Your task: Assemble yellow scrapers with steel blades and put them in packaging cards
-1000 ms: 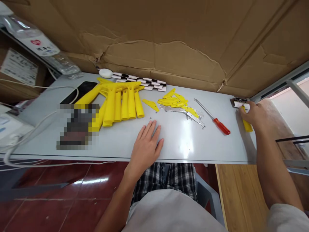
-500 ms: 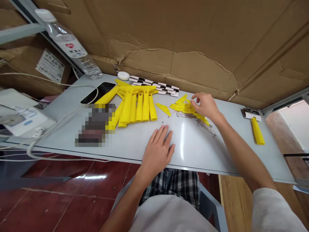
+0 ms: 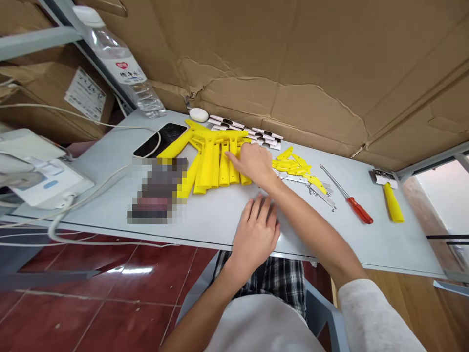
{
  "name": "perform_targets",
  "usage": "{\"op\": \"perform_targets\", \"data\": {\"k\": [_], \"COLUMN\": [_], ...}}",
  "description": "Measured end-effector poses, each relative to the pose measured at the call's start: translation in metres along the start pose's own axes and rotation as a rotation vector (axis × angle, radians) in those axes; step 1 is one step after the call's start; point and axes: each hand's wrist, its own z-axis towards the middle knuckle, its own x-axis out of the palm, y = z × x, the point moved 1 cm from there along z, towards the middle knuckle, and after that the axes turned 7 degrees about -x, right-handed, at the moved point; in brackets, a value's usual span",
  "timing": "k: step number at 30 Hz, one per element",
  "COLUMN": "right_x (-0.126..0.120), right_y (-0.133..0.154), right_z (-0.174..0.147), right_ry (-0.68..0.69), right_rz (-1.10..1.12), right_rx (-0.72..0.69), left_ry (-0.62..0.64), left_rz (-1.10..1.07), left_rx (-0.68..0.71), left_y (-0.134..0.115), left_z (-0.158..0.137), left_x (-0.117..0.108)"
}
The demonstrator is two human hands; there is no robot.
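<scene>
Palm down near the table's front edge, my left hand (image 3: 255, 232) has its fingers stretched flat on the surface and holds nothing. My right hand (image 3: 254, 161) reaches across to the right end of a row of yellow plastic scraper handles (image 3: 207, 164). Its thumb and curled fingers close on the rightmost handle, and part of the grip is hidden behind the hand. Right of it lie flat yellow plates (image 3: 293, 164) in a heap. Metal blade strips (image 3: 322, 198) and small screws lie beside them. A screwdriver (image 3: 359, 210) with a red handle rests farther right.
A yellow-handled scraper (image 3: 394, 203) lies at the right end. White-and-black strips (image 3: 266, 137) line the cardboard wall (image 3: 311, 63). At left are a phone (image 3: 164, 139), a water bottle (image 3: 126, 68), a white device (image 3: 54, 171) with cables, and a blurred-out patch.
My right hand has moved left from the yellow plates to the handles. The screwdriver, earlier behind my right arm, now shows. My left hand stays flat; the view has shifted slightly.
</scene>
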Motion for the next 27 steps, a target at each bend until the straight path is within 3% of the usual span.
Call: {"op": "perform_targets", "data": {"k": [8, 13, 16, 20, 24, 27], "right_x": [-0.006, -0.025, -0.041, -0.048, -0.028, -0.011], "right_y": [0.009, -0.008, -0.029, -0.057, -0.072, -0.074], "right_z": [0.014, -0.009, -0.047, -0.125, -0.196, -0.222], "right_ry": [0.013, -0.064, -0.077, -0.049, 0.016, 0.086], "right_rz": [0.012, 0.001, -0.015, -0.076, -0.115, -0.107], "right_rx": [0.038, 0.094, 0.159, 0.302, 0.447, 0.480], "left_ry": [0.014, 0.016, 0.021, 0.013, 0.020, 0.023], "left_rz": [0.012, -0.007, -0.012, -0.017, -0.028, -0.020], "left_rx": [0.022, 0.019, 0.014, 0.000, -0.017, -0.025], "left_y": [0.001, 0.002, 0.002, 0.003, 0.005, 0.006], "left_z": [0.000, 0.000, 0.000, -0.001, -0.002, -0.001], "left_x": [-0.001, -0.001, -0.002, -0.002, 0.003, 0.006]}}
